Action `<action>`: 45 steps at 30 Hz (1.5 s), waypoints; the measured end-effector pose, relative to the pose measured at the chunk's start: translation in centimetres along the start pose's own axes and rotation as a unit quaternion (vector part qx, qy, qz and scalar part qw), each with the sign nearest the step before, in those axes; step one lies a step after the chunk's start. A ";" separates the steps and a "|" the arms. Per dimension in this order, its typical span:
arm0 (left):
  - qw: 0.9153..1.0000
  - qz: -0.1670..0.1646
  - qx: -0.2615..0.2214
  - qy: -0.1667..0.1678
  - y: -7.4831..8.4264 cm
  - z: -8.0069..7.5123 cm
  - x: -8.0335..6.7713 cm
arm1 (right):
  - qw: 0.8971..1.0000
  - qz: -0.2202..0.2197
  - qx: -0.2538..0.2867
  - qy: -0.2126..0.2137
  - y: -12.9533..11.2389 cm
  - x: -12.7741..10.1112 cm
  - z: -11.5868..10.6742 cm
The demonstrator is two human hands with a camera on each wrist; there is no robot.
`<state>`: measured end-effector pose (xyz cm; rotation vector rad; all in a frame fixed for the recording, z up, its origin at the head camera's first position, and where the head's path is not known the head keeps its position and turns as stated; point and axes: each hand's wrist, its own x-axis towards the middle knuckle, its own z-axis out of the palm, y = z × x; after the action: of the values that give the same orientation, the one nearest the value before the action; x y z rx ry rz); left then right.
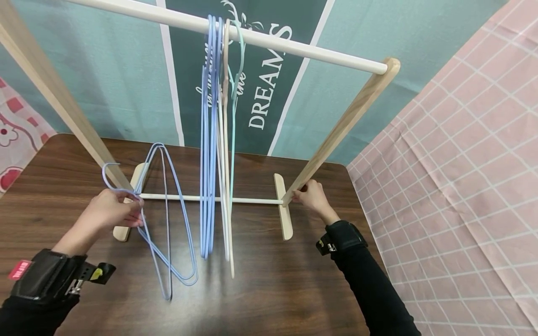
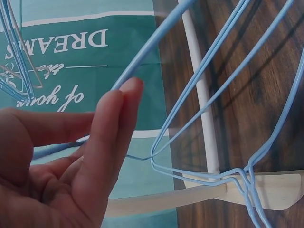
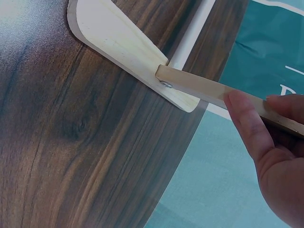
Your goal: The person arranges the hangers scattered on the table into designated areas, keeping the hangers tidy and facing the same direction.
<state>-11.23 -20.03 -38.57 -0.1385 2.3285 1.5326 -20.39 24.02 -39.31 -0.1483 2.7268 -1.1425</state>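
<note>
My left hand (image 1: 111,210) pinches light-blue clothes hangers (image 1: 195,270) between thumb and fingers, low by the rack's left post (image 1: 63,98). At least two hang together from it, their loops tilted over the table; the exact count cannot be told. The left wrist view shows the thumb and a finger on a blue hanger wire (image 2: 151,47). Low on the rack's right wooden post (image 1: 340,126), just above its foot, my right hand (image 1: 313,196) grips the wood. In the right wrist view, thumb and fingers (image 3: 247,121) lie on opposite sides of that post (image 3: 199,85).
Several blue hangers (image 1: 204,186), plus white, beige (image 1: 225,84) and mint (image 1: 242,56) ones, hang on the white top bar (image 1: 302,48). A thin lower bar (image 1: 256,201) joins the wooden feet (image 1: 286,221). The rack stands on a dark wooden table (image 1: 260,289) before printed cloth.
</note>
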 end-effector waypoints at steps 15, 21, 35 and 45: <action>0.999 -0.032 -0.012 -0.022 0.9 -0.3 0.0 | 1.000 0.001 0.004 0.001 -0.1 0.0 0.0; 0.999 -0.015 -0.003 -0.033 1.2 -0.1 0.1 | 1.000 -0.004 0.002 0.003 0.1 0.1 0.0; 0.998 0.000 0.003 -0.067 3.0 -1.2 -0.4 | 1.000 0.008 0.011 -0.002 0.3 0.3 0.1; 0.998 0.032 -0.025 -0.044 4.6 -1.9 -1.1 | 1.000 0.018 0.021 -0.009 0.2 0.3 -0.1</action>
<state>-11.90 -19.98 -33.58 -0.0098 2.2481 1.5935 -20.74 24.14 -39.42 -0.1034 2.6768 -1.1807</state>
